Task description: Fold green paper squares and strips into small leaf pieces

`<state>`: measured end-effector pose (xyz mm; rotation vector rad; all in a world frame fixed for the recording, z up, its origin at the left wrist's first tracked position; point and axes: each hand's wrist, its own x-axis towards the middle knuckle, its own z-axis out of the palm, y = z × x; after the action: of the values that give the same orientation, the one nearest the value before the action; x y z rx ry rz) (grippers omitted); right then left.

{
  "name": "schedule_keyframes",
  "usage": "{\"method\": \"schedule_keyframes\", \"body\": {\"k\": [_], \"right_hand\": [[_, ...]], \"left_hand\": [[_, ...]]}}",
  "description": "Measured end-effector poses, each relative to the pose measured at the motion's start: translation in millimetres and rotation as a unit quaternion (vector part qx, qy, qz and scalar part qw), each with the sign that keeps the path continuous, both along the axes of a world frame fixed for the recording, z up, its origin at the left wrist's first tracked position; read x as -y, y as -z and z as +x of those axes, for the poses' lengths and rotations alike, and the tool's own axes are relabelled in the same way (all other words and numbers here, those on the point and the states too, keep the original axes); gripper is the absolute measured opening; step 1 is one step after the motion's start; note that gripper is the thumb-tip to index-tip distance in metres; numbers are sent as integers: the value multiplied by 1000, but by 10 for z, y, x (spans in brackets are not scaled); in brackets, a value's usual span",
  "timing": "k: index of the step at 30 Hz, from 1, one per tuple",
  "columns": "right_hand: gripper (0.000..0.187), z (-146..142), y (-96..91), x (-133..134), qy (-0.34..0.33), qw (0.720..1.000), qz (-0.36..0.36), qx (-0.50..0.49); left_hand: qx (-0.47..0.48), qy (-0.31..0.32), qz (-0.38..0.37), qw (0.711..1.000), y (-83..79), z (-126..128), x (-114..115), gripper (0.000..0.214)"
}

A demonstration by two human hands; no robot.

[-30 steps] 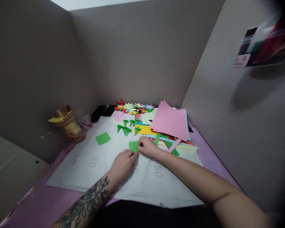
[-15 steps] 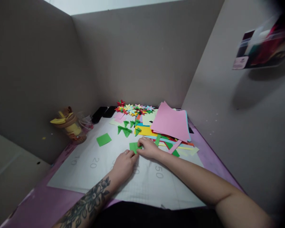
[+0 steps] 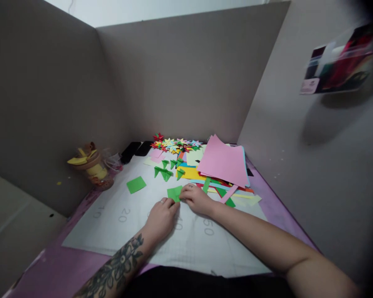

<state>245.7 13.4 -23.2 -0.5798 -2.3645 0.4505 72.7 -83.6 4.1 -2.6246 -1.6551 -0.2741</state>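
A small green paper square (image 3: 174, 193), creased across its middle, is pinched between both hands just above the white sheet (image 3: 136, 231). My left hand (image 3: 163, 213) grips its near edge with thumb and forefinger. Its right edge is in the closed fingers of my right hand (image 3: 195, 199), which hide that corner. To the left, another green square (image 3: 136, 185) lies flat. Beyond the hands sit several folded green paper pieces (image 3: 165, 174).
Folded paper stars (image 3: 174, 144) are heaped at the back. Pink sheets (image 3: 222, 161) and coloured strips (image 3: 228, 193) lie on the right. A pot (image 3: 95, 167) with yellow paper and two black phones (image 3: 130, 152) stand at the left. Grey panels (image 3: 186, 78) enclose the table.
The green square has turned and shifted slightly to the left between my fingers. My right hand has lowered a little and its fingers have regripped the right edge.
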Motion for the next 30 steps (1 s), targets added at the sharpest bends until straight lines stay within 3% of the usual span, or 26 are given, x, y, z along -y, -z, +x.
{"method": "schedule_keyframes", "body": {"k": [8,13,20,26,30], "right_hand": [[30,-15,-4,20,-23,998,30,50],[29,-3,-24,18,-29,998,27,47],[27,43,-61,21,-53,994,48,86],[23,51,-98,31,-64,981,130,130],[20,34,-111,40,-90,972,166,137]], "left_hand": [[135,-113,61,982,72,-210,-86,38],[213,-33,30,976,149,-270,-191,39],[157,-40,33,986,44,-323,-295,15],[166,93,-88,978,-74,-466,-663,15],[172,143,-153,963,-70,-481,-863,18]]}}
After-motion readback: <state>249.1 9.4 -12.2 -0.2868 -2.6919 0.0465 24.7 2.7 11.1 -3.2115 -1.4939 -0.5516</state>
